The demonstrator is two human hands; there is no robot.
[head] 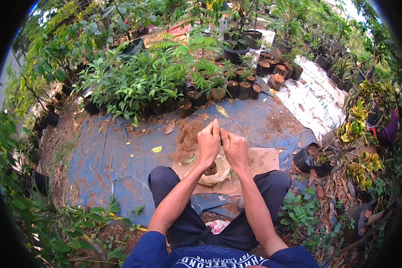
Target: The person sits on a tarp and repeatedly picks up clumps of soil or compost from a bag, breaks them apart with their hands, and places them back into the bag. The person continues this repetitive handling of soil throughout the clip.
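My left hand (209, 142) and my right hand (235, 147) are raised side by side in front of me, thumbs pointing away and nearly touching. Both have curled fingers, and whatever may be pinched between them is hidden. Below them stands a pale plastic bag (222, 170) with a rolled-down rim, holding brown clumped material (210, 169). The bag rests on a tan board (264, 159) between my knees. Just beyond my left hand lies a loose heap of brown fibre (188, 135), looking like coconut coir.
A soiled blue tarp (93, 160) spreads under the board. Leafy potted seedlings (137, 83) and several soil-filled black grow bags (244, 89) line its far edge. A white printed sheet (311, 97) lies at the far right. Yellow-leaved shrubs (353, 125) and a black bag (305, 159) flank the right side.
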